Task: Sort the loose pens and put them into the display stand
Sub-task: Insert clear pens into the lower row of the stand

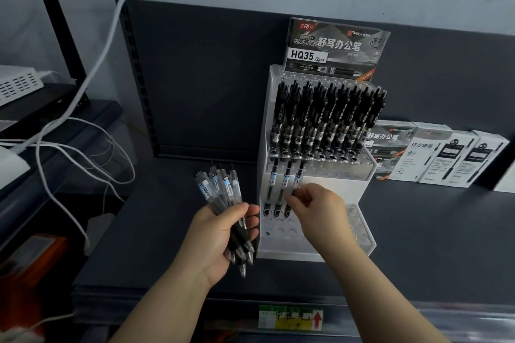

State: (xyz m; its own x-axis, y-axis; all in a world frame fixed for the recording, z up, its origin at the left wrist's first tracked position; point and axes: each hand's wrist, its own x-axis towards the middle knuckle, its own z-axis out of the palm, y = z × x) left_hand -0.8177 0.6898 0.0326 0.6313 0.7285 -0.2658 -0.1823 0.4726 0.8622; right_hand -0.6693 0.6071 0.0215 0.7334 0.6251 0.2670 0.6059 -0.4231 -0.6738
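A clear tiered display stand [359, 172] sits on the dark shelf [432, 231]. Its upper tier holds several black pens [328, 117]. Three clear pens stand in its lower tier at the left. My right hand [315, 209] pinches the rightmost of them [296, 181], which sits in its hole. To the left of the stand, my left hand [225, 237] grips a bunch of several clear pens [220, 189], their tips pointing down towards me.
A pen box [337, 50] stands behind the stand's top. Several boxed pen packs [434, 156] lie to the right on the shelf. White cables [83, 133] trail at the left beside a white device [16, 83]. A price label [289, 317] marks the shelf's front edge.
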